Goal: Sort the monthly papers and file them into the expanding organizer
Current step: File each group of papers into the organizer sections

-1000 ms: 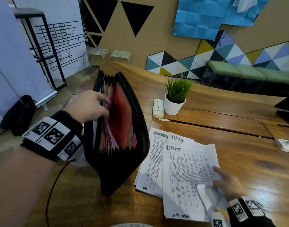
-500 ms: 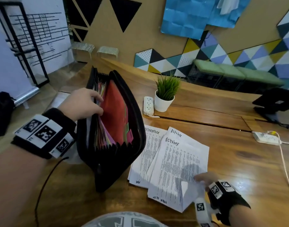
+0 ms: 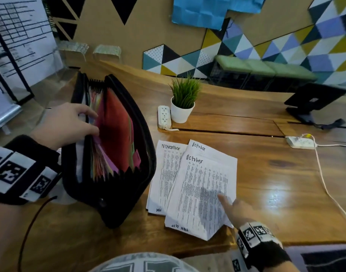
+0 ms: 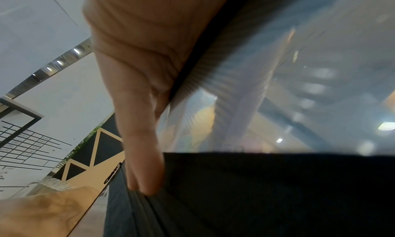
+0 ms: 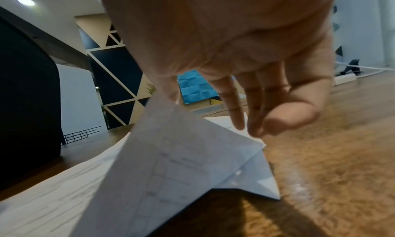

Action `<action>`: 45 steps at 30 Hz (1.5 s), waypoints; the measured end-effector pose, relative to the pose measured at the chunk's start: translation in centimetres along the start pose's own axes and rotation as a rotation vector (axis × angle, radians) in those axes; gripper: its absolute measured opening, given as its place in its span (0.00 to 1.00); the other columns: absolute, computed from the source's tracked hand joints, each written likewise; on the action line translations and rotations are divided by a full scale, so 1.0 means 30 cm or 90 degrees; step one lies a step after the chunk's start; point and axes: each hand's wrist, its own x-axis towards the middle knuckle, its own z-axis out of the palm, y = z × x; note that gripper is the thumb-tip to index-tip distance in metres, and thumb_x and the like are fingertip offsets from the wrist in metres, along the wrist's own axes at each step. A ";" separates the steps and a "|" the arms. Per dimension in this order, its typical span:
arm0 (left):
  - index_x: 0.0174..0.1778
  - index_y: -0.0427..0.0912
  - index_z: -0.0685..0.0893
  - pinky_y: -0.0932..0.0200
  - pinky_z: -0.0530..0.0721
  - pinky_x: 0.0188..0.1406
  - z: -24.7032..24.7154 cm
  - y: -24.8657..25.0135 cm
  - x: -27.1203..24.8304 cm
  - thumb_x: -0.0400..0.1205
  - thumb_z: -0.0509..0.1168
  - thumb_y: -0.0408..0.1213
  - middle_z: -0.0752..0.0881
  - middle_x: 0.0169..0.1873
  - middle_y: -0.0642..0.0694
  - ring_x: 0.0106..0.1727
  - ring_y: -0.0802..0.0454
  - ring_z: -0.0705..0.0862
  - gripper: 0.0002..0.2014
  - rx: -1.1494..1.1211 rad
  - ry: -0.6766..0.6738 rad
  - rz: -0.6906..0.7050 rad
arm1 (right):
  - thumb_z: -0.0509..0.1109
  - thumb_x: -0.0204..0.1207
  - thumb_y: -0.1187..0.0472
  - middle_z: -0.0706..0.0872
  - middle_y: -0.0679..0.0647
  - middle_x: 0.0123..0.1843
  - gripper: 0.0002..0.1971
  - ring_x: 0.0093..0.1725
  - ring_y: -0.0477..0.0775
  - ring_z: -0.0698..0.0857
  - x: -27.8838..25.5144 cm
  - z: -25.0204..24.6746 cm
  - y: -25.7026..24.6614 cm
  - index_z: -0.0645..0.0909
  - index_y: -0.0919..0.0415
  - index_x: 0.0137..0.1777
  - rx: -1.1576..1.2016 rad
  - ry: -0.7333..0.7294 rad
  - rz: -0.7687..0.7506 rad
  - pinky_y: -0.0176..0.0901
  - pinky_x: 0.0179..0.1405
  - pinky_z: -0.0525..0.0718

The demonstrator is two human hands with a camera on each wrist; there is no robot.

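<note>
The black expanding organizer (image 3: 109,209) stands open on the wooden table (image 3: 276,193), with coloured dividers (image 3: 117,132) fanned inside. My left hand (image 3: 95,123) grips its left side, fingers hooked between the front dividers. In the left wrist view the left hand (image 4: 147,181) presses along the organizer's black fabric (image 4: 256,190). To the right lie a November sheet (image 3: 166,169) and an October sheet (image 3: 213,152), and over them the top October sheet (image 3: 199,185). My right hand (image 3: 225,203) pinches the top sheet's near right corner and lifts it. The right wrist view shows my right hand (image 5: 203,111) holding up that raised corner (image 5: 171,156).
Behind the papers stand a potted plant (image 3: 183,107) and a white power strip (image 3: 164,116). A second power strip (image 3: 300,142) with a white cable lies at the right, near a black stand (image 3: 313,99). The table's front edge runs just below my right wrist.
My right hand has curled the top October sheet's near corner higher off the stack. My left hand has kept its hold inside the organizer. The head view has swung right.
</note>
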 end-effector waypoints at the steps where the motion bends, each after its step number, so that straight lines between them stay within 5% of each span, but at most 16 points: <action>1: 0.50 0.47 0.86 0.49 0.83 0.53 0.000 -0.004 0.001 0.68 0.77 0.35 0.81 0.64 0.40 0.51 0.43 0.80 0.15 -0.003 0.008 -0.002 | 0.45 0.65 0.21 0.82 0.60 0.54 0.45 0.45 0.50 0.84 0.000 0.014 -0.011 0.74 0.60 0.62 0.029 -0.016 0.036 0.43 0.44 0.82; 3: 0.50 0.48 0.86 0.50 0.80 0.52 0.000 -0.007 0.001 0.70 0.77 0.34 0.80 0.64 0.40 0.54 0.41 0.80 0.14 0.003 0.013 0.000 | 0.65 0.74 0.39 0.80 0.61 0.61 0.40 0.51 0.53 0.83 0.018 0.037 -0.018 0.59 0.68 0.75 0.089 -0.031 0.106 0.40 0.40 0.83; 5: 0.45 0.52 0.85 0.45 0.83 0.54 -0.003 -0.006 0.000 0.69 0.77 0.34 0.80 0.64 0.40 0.57 0.39 0.81 0.13 -0.012 -0.001 -0.008 | 0.68 0.75 0.58 0.82 0.58 0.49 0.21 0.47 0.53 0.85 0.040 0.052 0.010 0.71 0.70 0.64 0.116 -0.044 0.114 0.34 0.32 0.82; 8: 0.43 0.54 0.85 0.39 0.85 0.55 -0.007 -0.008 0.000 0.68 0.77 0.34 0.79 0.65 0.39 0.58 0.38 0.81 0.13 -0.019 -0.010 -0.013 | 0.65 0.75 0.66 0.85 0.58 0.46 0.03 0.47 0.57 0.85 0.062 0.058 0.087 0.77 0.65 0.47 0.255 -0.039 0.132 0.43 0.40 0.86; 11: 0.47 0.51 0.85 0.38 0.85 0.54 -0.004 -0.006 0.006 0.69 0.77 0.33 0.79 0.64 0.38 0.57 0.37 0.81 0.14 -0.016 -0.006 -0.018 | 0.66 0.76 0.69 0.84 0.63 0.41 0.09 0.36 0.58 0.83 0.042 0.082 0.136 0.80 0.70 0.55 0.579 -0.100 0.136 0.42 0.27 0.82; 14: 0.46 0.52 0.84 0.38 0.86 0.52 0.002 -0.002 0.004 0.69 0.77 0.33 0.81 0.62 0.39 0.52 0.38 0.83 0.14 -0.026 -0.008 -0.014 | 0.59 0.79 0.71 0.84 0.73 0.56 0.13 0.51 0.71 0.86 0.004 0.095 0.141 0.75 0.73 0.62 1.050 -0.239 0.113 0.60 0.45 0.88; 19: 0.46 0.52 0.84 0.38 0.86 0.52 0.005 0.002 0.003 0.69 0.76 0.32 0.81 0.63 0.40 0.53 0.40 0.82 0.14 -0.031 -0.004 -0.019 | 0.59 0.80 0.66 0.83 0.70 0.61 0.14 0.61 0.70 0.81 -0.028 0.075 0.092 0.76 0.68 0.64 1.175 -0.208 -0.014 0.70 0.52 0.81; 23: 0.40 0.57 0.83 0.38 0.86 0.51 -0.001 0.006 -0.002 0.69 0.77 0.32 0.80 0.62 0.39 0.53 0.39 0.82 0.15 -0.034 -0.009 -0.016 | 0.66 0.77 0.63 0.86 0.69 0.54 0.12 0.55 0.69 0.85 -0.007 0.072 0.083 0.78 0.69 0.57 1.082 -0.101 0.002 0.66 0.59 0.81; 26: 0.38 0.59 0.81 0.38 0.86 0.50 -0.007 0.011 -0.013 0.69 0.77 0.32 0.81 0.61 0.38 0.51 0.38 0.82 0.16 -0.035 -0.011 -0.011 | 0.74 0.71 0.54 0.88 0.63 0.44 0.11 0.42 0.61 0.85 0.049 0.085 0.074 0.82 0.63 0.40 0.669 0.109 0.110 0.57 0.48 0.85; 30: 0.38 0.56 0.82 0.40 0.85 0.51 -0.007 0.010 -0.013 0.69 0.77 0.32 0.82 0.60 0.36 0.47 0.39 0.82 0.14 -0.020 -0.008 -0.006 | 0.61 0.69 0.41 0.86 0.57 0.51 0.21 0.55 0.60 0.81 0.162 0.143 0.062 0.85 0.55 0.51 0.261 0.160 0.154 0.54 0.58 0.80; 34: 0.42 0.54 0.82 0.47 0.80 0.47 -0.006 0.013 -0.013 0.71 0.76 0.31 0.79 0.67 0.37 0.44 0.42 0.81 0.13 -0.008 -0.003 -0.002 | 0.59 0.77 0.54 0.77 0.64 0.62 0.18 0.62 0.62 0.73 0.174 0.135 0.024 0.78 0.64 0.61 0.194 0.175 0.199 0.49 0.59 0.72; 39: 0.37 0.55 0.81 0.52 0.78 0.33 -0.009 0.024 -0.024 0.70 0.76 0.31 0.83 0.48 0.27 0.29 0.44 0.77 0.15 -0.019 -0.017 -0.012 | 0.67 0.75 0.66 0.80 0.70 0.58 0.19 0.56 0.68 0.81 0.169 0.117 -0.007 0.66 0.74 0.60 0.327 0.192 0.221 0.54 0.55 0.82; 43: 0.37 0.58 0.81 0.45 0.84 0.47 -0.016 0.044 -0.038 0.65 0.78 0.38 0.83 0.56 0.38 0.44 0.42 0.82 0.14 -0.018 -0.013 -0.020 | 0.68 0.74 0.67 0.82 0.70 0.56 0.20 0.56 0.67 0.83 0.171 0.069 -0.007 0.70 0.76 0.62 0.386 0.121 0.236 0.49 0.48 0.82; 45: 0.40 0.56 0.83 0.44 0.85 0.48 -0.015 0.046 -0.037 0.68 0.77 0.34 0.82 0.57 0.40 0.44 0.42 0.82 0.14 -0.018 -0.019 -0.010 | 0.65 0.76 0.67 0.83 0.67 0.55 0.16 0.57 0.65 0.82 0.164 0.064 0.002 0.74 0.74 0.62 0.337 0.088 0.202 0.45 0.44 0.79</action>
